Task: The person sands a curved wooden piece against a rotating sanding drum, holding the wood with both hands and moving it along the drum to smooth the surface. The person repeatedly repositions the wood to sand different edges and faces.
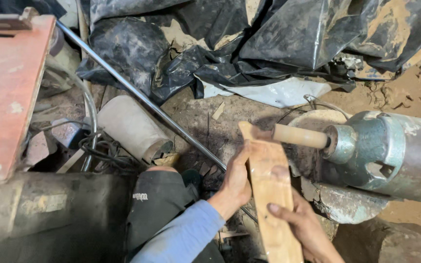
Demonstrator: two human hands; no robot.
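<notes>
Here both hands, left hand (236, 181) and right hand (302, 225), grip a flat wooden board (271, 195).

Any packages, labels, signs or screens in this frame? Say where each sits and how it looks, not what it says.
Small white printed mark: on the dark trouser knee, lower centre, a short pale line on black cloth.
No packages, signs or screens show.
</notes>
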